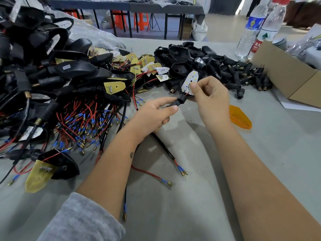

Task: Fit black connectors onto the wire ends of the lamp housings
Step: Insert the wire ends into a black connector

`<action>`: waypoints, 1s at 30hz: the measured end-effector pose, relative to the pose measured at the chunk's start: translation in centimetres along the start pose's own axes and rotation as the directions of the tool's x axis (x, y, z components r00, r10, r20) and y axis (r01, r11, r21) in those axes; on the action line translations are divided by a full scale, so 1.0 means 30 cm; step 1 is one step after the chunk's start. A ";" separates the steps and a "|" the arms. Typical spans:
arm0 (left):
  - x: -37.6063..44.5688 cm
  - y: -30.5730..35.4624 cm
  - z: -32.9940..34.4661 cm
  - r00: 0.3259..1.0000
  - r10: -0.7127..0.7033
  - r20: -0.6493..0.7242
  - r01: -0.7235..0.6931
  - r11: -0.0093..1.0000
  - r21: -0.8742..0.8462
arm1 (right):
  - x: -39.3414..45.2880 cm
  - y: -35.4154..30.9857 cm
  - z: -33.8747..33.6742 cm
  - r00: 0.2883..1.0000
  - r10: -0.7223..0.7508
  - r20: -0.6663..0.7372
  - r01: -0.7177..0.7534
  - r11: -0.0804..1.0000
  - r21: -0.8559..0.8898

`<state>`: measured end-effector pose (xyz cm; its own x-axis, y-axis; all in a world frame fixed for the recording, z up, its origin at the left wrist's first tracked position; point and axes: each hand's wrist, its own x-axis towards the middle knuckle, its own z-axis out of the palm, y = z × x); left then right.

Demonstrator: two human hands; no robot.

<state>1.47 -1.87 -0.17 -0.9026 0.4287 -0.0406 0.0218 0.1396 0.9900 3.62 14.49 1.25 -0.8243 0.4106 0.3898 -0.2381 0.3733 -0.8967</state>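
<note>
— What do the two hands hold?

— The left hand [154,113] has its grip closed on a black connector [177,101]; the thumb and the forefinger pinch it, and the other fingers are curled under. The right hand [211,100] has its grip closed on a lamp housing [190,84]; the thumb presses on the white LED board of it, and the fingers are curled behind. The connector sits at the lower end of this housing, where thin red and black wires come out.

— Where does the wire go?

— A black cable [163,145] passes under the left hand and runs away from the lamp housing toward the person. It ends in red and black wire ends [182,171] with blue sleeves and brass tips, which lie on the grey counter [260,145].

— What lies around the lamp housing?

— To the left of it is a big pile of housings with wires [69,94], with yellow boards and many blue-tipped ends. Just behind it is a heap of empty black housings [187,56]. To the right of it is a heap of loose black connectors [246,75], then a cardboard box [286,75]. Behind the box stand two water bottles [257,26]. An orange lens [240,118] lies on the counter near the right wrist.
</note>
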 end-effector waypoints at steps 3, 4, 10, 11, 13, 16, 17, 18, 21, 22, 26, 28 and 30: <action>0.002 -0.003 -0.002 1.000 0.003 -0.022 -0.003 1.000 -0.009 | -0.002 -0.007 0.002 0.999 0.046 0.010 -0.047 0.992 0.113; 0.003 -0.003 -0.002 0.999 0.014 -0.038 -0.014 1.000 0.003 | -0.005 -0.011 0.003 0.998 0.063 0.011 -0.064 0.986 0.152; 0.006 0.000 -0.005 0.995 0.068 -0.077 -0.067 0.998 0.013 | -0.004 -0.023 0.001 0.991 0.077 0.106 -0.108 0.937 0.331; 0.006 -0.001 -0.005 0.995 0.075 -0.072 -0.074 0.997 0.011 | -0.001 -0.028 0.000 0.987 0.106 0.122 -0.142 0.933 0.332; 0.006 -0.004 -0.004 0.993 0.102 -0.060 -0.101 0.995 0.019 | 0.007 -0.038 0.002 0.972 0.186 0.143 -0.224 0.922 0.318; -0.002 -0.008 0.006 0.986 0.155 -0.053 -0.150 0.984 0.096 | 0.017 -0.046 0.002 0.946 0.288 0.146 -0.321 0.890 0.324; -0.007 -0.007 0.010 0.983 0.174 -0.052 -0.168 0.979 0.112 | 0.019 -0.050 0.001 0.944 0.295 0.149 -0.329 0.880 0.343; -0.011 -0.005 0.011 0.981 0.185 -0.055 -0.177 0.977 0.121 | 0.019 -0.055 0.002 0.945 0.291 0.151 -0.326 0.875 0.358; -0.025 0.013 0.007 0.982 0.170 -0.082 -0.157 0.977 0.147 | 0.016 -0.066 -0.002 0.958 0.248 0.143 -0.284 0.882 0.377; -0.031 0.024 0.002 0.983 0.159 -0.097 -0.141 0.976 0.165 | 0.013 -0.072 -0.004 0.960 0.237 0.149 -0.277 0.877 0.394; -0.067 0.104 -0.054 0.986 0.076 -0.146 -0.042 0.974 0.224 | 0.010 -0.137 -0.005 0.947 0.250 0.200 -0.318 0.804 0.503; -0.095 0.161 -0.097 0.987 0.053 -0.150 -0.019 0.976 0.218 | 0.010 -0.188 0.006 0.942 0.250 0.224 -0.335 0.759 0.558; -0.127 0.222 -0.148 0.988 0.059 -0.141 -0.027 0.975 0.220 | 0.007 -0.244 0.027 0.942 0.224 0.249 -0.331 0.736 0.591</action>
<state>3.15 -6.55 7.17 -0.9513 0.3061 0.0370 0.1398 0.3211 0.9367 4.78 11.18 7.74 -0.9581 0.2628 0.1143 -0.2057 -0.3527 -0.9128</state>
